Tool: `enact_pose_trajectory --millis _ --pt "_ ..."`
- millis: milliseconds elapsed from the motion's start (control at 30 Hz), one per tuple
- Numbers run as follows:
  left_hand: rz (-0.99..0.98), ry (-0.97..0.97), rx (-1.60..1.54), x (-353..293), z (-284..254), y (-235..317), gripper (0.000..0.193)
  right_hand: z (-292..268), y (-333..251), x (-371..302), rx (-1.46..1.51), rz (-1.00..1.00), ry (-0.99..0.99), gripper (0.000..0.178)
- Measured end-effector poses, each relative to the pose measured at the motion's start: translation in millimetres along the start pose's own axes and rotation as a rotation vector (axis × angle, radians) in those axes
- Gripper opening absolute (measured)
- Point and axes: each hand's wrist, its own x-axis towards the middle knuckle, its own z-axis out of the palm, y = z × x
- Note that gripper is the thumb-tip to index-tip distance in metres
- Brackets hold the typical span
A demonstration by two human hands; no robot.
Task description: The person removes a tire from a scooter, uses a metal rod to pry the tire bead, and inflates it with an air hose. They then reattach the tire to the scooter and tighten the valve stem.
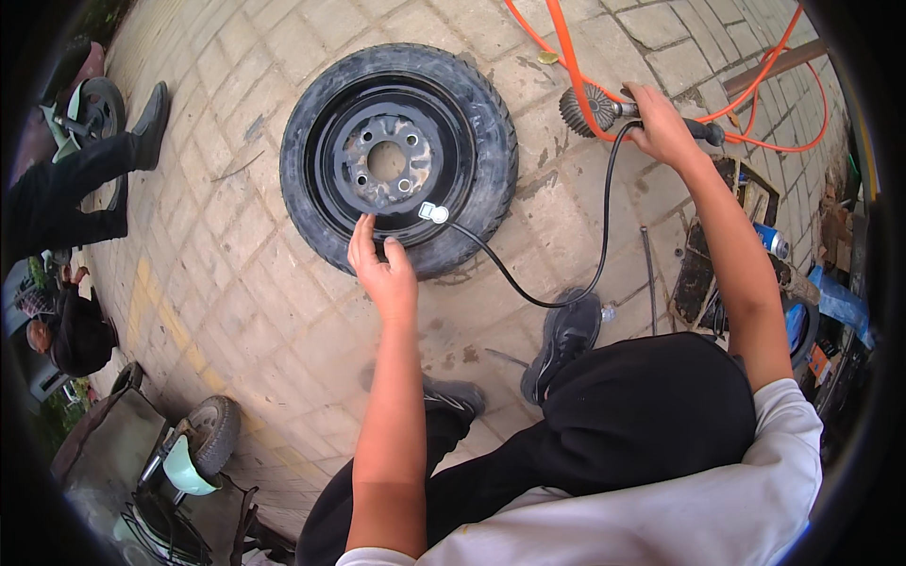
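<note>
A black tire (495, 160) on a dark steel wheel (387, 189) lies flat on the paving in front of me. My left hand (385, 269) is open, fingers stretched over the tire's near edge. Just right of its fingertips, a pale end piece (433, 213) of a black air hose (538, 300) sits at the wheel's inner edge. The hose loops toward my right hand (661, 129), whose fingers curl around its far end. A black handle (706, 132) sticks out beyond that hand. Next to the fingers is a metal bevel gear with a shaft (587, 108).
An orange hose (564, 47) coils around the gear and off to the right. A cluttered tool tray (703, 255), a blue-and-white can (772, 241) and a thin rod (649, 274) lie right. Left are a scooter wheel (215, 434), a person's legs (85, 184) and another person (80, 330).
</note>
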Motion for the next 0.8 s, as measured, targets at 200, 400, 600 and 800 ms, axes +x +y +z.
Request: enact_pose_trajectory --millis 200,400,600,800 --pt "-0.911 0.331 -0.234 -20 -9 -22 0.075 -2 -40 -5 -0.016 -0.075 0.214 0.046" --pt "-1.109 0.105 -0.818 -15 -11 -19 0.079 -8 -39 1 -0.065 0.041 0.171 0.025" --pt "-1.352 0.088 -1.124 -18 -3 -13 0.073 -4 -32 12 -0.126 0.223 0.106 0.022" --pt "-1.244 0.133 -1.11 7 -42 3 0.089 -29 -29 27 -0.08 0.365 0.107 0.025"
